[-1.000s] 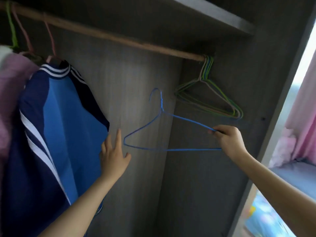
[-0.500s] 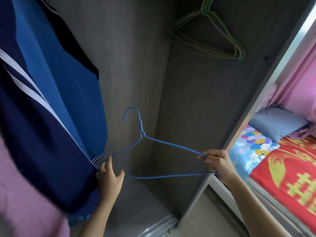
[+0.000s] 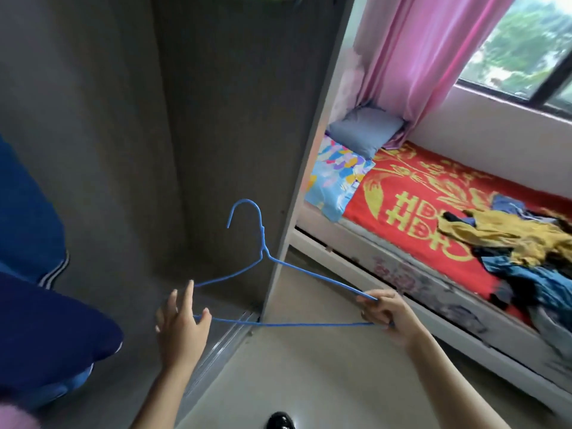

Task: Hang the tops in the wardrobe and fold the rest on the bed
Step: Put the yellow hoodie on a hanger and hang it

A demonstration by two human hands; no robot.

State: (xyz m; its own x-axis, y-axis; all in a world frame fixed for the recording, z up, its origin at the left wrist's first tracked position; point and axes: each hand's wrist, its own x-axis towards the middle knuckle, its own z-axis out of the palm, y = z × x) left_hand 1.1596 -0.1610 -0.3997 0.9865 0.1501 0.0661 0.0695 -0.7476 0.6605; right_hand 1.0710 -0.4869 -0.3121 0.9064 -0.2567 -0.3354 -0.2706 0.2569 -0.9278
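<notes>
The right hand (image 3: 388,317) pinches the right corner of a thin blue wire hanger (image 3: 263,243), held bare and roughly level in front of the open wardrobe (image 3: 216,119). The left hand (image 3: 181,329) is spread wide at the hanger's left end; I cannot tell if it touches. Inside the grey wood-grain wardrobe, a smooth blue top (image 3: 28,218) with white stripes hangs at the left. Beyond, a crumpled pile of yellow and blue clothes (image 3: 510,243) lies on the bed (image 3: 402,187), whose cover is red and gold, with a grey pillow (image 3: 365,128) by the pink curtain (image 3: 418,51).
</notes>
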